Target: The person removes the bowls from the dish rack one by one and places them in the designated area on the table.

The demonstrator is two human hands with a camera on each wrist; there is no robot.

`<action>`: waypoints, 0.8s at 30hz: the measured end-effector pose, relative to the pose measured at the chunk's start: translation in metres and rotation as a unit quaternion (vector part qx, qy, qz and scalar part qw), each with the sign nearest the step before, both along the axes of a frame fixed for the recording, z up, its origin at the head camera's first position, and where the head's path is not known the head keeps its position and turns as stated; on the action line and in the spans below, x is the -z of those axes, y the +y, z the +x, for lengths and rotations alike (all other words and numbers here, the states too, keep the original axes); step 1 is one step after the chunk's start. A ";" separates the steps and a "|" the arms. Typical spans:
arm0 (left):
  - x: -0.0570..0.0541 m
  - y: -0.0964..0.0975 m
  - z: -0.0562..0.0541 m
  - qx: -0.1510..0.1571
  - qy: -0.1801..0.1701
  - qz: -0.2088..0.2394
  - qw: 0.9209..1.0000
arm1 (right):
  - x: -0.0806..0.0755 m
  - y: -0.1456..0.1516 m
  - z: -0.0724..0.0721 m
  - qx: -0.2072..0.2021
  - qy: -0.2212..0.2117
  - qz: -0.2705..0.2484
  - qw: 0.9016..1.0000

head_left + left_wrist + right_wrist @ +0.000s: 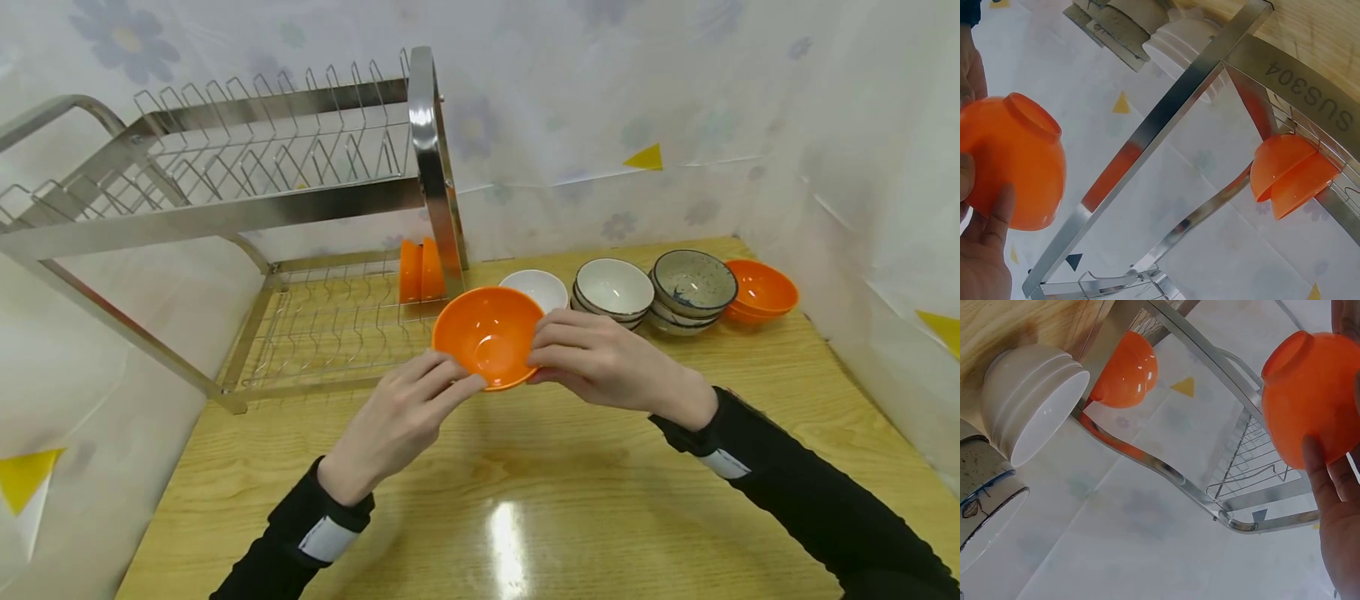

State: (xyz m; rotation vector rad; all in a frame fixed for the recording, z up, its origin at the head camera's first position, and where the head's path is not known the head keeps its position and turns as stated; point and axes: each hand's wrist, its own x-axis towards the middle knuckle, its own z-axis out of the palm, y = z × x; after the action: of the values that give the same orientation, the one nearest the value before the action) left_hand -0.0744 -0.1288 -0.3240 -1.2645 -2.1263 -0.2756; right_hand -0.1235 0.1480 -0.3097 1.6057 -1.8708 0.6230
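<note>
Both hands hold an orange bowl [487, 333] above the table, its opening tipped toward the head camera. My left hand [401, 421] grips it at the lower left of the rim. On the right side, my right hand [603, 362] has its thumb below and fingers along the rim. The bowl's orange outside and foot ring show in the left wrist view, with fingertips against its wall. Two more orange bowls [432, 271] stand on edge in the lower tier of a metal dish rack [300, 204], left of the held bowl.
Behind the hands, a row on the wooden table [525, 492] runs from white bowls [536, 287] to cream bowls [615, 287], speckled bowls [693, 283] and orange bowls [761, 287]. The rack's upright post [431, 142] rises just behind the held bowl. Patterned sheeting encloses the back and sides.
</note>
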 end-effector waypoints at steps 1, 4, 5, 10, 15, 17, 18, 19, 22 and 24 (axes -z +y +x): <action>0.000 0.000 -0.001 -0.001 -0.004 -0.002 1.000 | 0.001 0.001 0.000 0.005 -0.002 0.006 1.000; 0.001 0.002 -0.003 0.000 -0.017 -0.002 1.000 | 0.003 0.002 -0.001 0.020 -0.006 0.019 1.000; 0.002 0.002 -0.003 0.001 -0.022 0.002 1.000 | 0.003 0.003 -0.001 0.024 -0.007 0.022 0.999; 0.006 0.000 -0.007 0.019 -0.073 0.064 0.995 | 0.006 0.010 -0.003 0.042 -0.010 0.026 0.999; 0.012 -0.004 -0.006 0.022 -0.122 0.113 0.986 | 0.009 0.030 -0.004 0.063 -0.026 0.015 0.998; 0.014 -0.007 -0.004 0.016 -0.129 0.111 0.985 | 0.011 0.041 -0.005 0.075 -0.029 0.005 0.997; 0.016 -0.008 -0.004 0.013 -0.132 0.109 0.985 | 0.011 0.048 -0.005 0.084 -0.026 -0.003 0.996; 0.017 -0.009 -0.004 0.008 -0.134 0.107 0.985 | 0.012 0.055 -0.006 0.093 -0.023 -0.009 0.995; 0.023 -0.015 -0.006 -0.012 -0.137 0.112 0.984 | 0.013 0.079 -0.012 0.135 -0.015 -0.037 0.990; 0.028 -0.021 -0.010 -0.033 -0.146 0.122 0.981 | 0.015 0.097 -0.018 0.172 -0.020 -0.067 0.983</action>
State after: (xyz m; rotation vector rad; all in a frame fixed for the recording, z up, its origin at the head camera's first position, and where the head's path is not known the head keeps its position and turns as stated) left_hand -0.0847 -0.1498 -0.3519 -1.0589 -2.2868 -0.7081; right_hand -0.1412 0.2448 -0.3249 1.1550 -2.0260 0.6155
